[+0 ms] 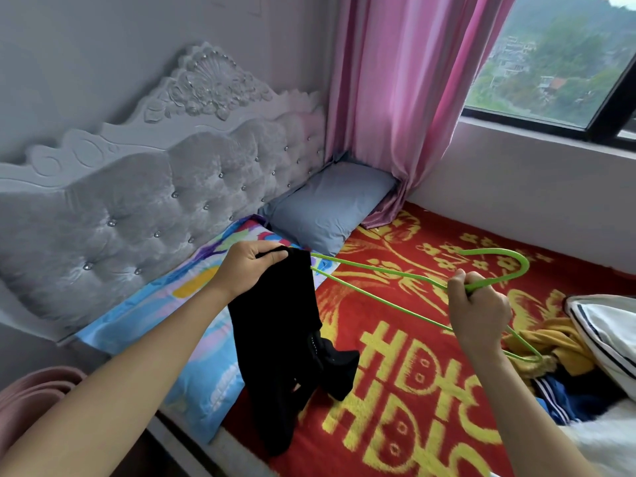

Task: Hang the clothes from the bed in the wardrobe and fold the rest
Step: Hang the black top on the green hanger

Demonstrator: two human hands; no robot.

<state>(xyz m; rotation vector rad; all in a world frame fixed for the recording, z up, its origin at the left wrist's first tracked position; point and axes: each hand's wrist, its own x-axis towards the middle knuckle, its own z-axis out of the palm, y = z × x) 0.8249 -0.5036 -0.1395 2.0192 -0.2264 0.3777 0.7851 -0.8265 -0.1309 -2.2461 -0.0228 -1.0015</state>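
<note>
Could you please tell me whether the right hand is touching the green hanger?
Touching. The head view shows the right hand gripping the green hanger just below its hook, with the fingers curled round the wire.

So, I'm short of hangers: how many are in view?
1: a green plastic hanger, gripped by the right hand, tip at the black garment. Others may be hidden.

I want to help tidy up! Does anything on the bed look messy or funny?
Yes. A yellow garment and a blue striped garment lie crumpled in a heap at the right edge of the bed. The pink curtain also trails onto it.
</note>
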